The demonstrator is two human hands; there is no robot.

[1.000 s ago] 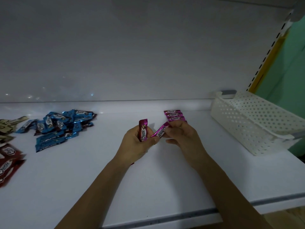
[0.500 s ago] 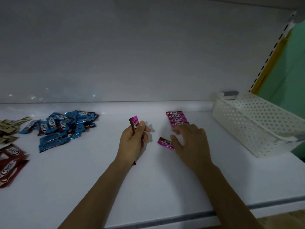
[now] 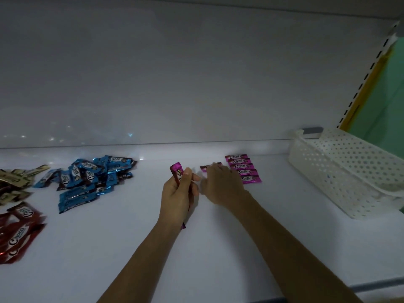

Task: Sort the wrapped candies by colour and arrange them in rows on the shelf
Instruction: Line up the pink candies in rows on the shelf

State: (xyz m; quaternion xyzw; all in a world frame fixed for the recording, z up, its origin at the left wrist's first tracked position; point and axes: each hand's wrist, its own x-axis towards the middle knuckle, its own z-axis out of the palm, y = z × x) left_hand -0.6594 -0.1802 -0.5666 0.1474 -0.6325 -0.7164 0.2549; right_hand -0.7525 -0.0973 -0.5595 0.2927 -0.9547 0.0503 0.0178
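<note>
The near edge of the white shelf (image 3: 113, 241) runs along the bottom of the view, and both forearms reach in over it. At eight o'clock from the hands lies a loose heap of red candies (image 3: 16, 232), not yet sorted into any row. The left hand (image 3: 178, 194) is curled round a pink candy (image 3: 176, 172) held upright, perhaps with more beneath it, since a pink tip shows under the wrist. Just beside it at three o'clock, the right hand (image 3: 220, 185) reaches forward with its fingers on a loose pink candy (image 3: 205, 168) lying on the shelf; it is blurred, so I cannot tell whether it pinches or only presses. At nine o'clock sits a jumbled blue pile (image 3: 91, 178), with gold candies (image 3: 13, 182) beyond it at the edge of view. Touching the right hand at two o'clock is the pink row (image 3: 242, 169), five wrappers lined up neatly. By my reckoning only pink is under way; a second pink line looks to be starting, and blue, red and gold all remain. Farther off at three o'clock stands a white perforated basket (image 3: 349, 171). Behind everything rises a plain white back panel (image 3: 196, 73), with a slotted upright (image 3: 367, 75) and green wall (image 3: 389, 95) at one o'clock.
</note>
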